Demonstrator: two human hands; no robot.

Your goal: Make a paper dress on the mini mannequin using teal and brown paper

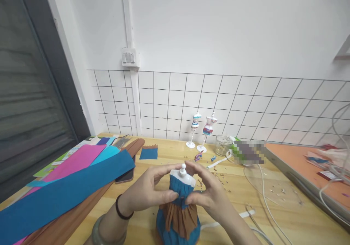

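A: How do your hands stand?

B: Your left hand (149, 186) and right hand (209, 190) clasp the dress form (188, 179) between them, thumbs at its waist; most fingers behind are hidden.

A: What might go wrong for you?

B: Thumbs pressing too hard could crush the gathers of the blue bodice (180, 185) or drag it down. Uneven pressure could tilt the form or skew the brown layer (188, 216) below your thumbs. The white cord (263, 186) right of your right hand could snag your forearm.

A: Any brand or writing?

B: None readable: the printed sheet (69, 154) beyond your left hand is too small, the pixelated item (248, 152) beyond your right obscured
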